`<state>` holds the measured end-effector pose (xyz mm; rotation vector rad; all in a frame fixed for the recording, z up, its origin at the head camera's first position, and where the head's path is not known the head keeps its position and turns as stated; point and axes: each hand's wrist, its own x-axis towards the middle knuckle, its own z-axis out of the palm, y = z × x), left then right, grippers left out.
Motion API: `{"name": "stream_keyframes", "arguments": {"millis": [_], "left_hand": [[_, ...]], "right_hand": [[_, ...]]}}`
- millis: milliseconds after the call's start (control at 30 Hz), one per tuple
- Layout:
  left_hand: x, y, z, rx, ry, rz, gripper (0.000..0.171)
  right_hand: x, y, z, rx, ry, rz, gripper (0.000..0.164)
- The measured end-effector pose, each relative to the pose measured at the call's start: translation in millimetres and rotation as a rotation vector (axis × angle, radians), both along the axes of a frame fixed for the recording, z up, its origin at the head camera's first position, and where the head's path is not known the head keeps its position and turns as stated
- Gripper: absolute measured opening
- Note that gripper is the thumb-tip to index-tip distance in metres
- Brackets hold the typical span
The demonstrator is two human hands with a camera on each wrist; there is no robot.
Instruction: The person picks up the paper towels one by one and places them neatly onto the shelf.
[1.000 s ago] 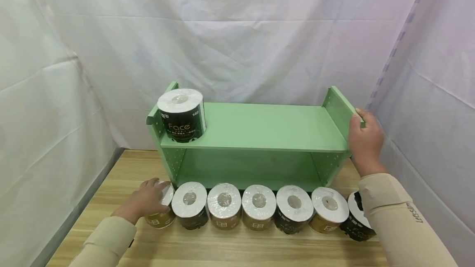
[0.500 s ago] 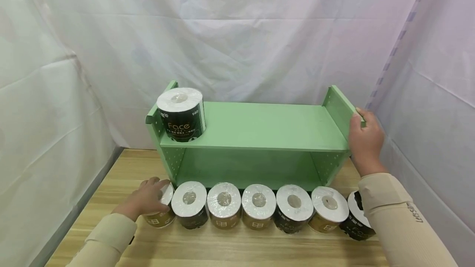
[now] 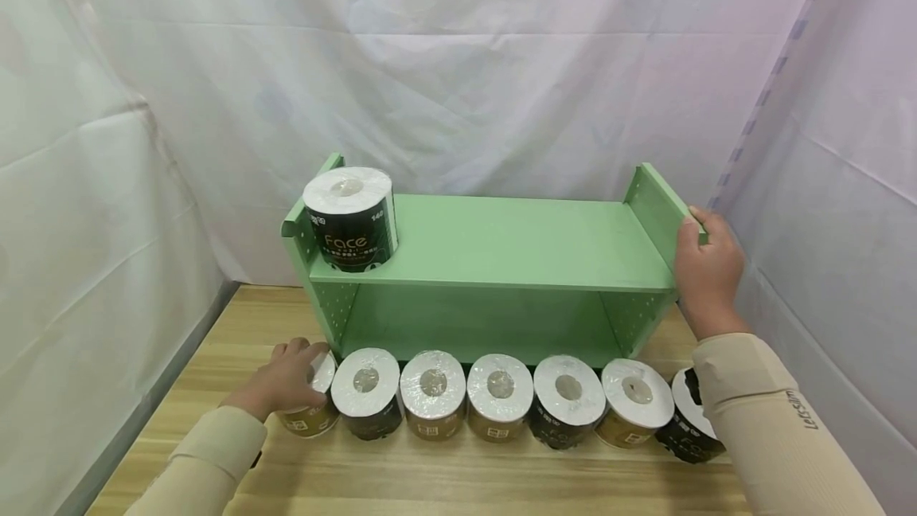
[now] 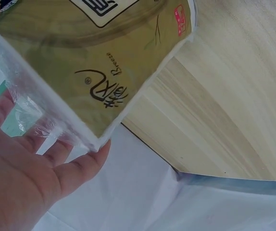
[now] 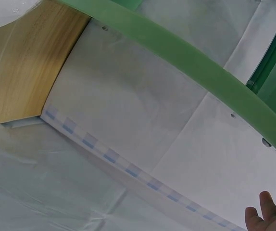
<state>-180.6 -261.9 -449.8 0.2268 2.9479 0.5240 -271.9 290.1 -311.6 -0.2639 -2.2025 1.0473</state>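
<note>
A row of several wrapped tissue rolls stands along the front of a green two-level shelf (image 3: 501, 245) on a wooden table (image 3: 444, 476). My left hand (image 3: 286, 379) grips the leftmost gold-wrapped roll (image 3: 310, 417), fingers over its white top. In the left wrist view the gold-wrapped roll (image 4: 104, 57) fills the top, with the left hand's (image 4: 27, 168) fingers under its end. My right hand (image 3: 705, 265) holds the shelf's right side panel (image 3: 655, 201), thumb on the inner face. A black "Face" roll (image 3: 351, 217) stands upright on the upper board at the left.
White cloth hangs close behind and on both sides. The shelf's lower level (image 3: 473, 325) holds nothing. The right wrist view shows the green shelf edge (image 5: 186, 62), a corner of the table (image 5: 27, 72) and fingertips (image 5: 268, 211) low right.
</note>
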Motion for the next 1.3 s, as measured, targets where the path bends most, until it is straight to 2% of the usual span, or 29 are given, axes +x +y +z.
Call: {"name": "stream_keyframes", "arguments": {"millis": [433,767,1300], "left_hand": [[4.8,2.8,6.8,-0.011,0.012,0.004,0.083],[7.9,2.5,5.4,-0.016,0.035,0.021,0.081],[12.9,-1.7,7.2,-0.034,0.036,0.037,0.08]], "right_hand": [[0.4,-1.5,-0.2,-0.002,0.01,0.001,0.046],[2.1,-2.0,1.5,-0.008,-0.007,0.013,0.048],[0.8,-1.2,0.5,0.0,0.025,-0.001,0.046]]}}
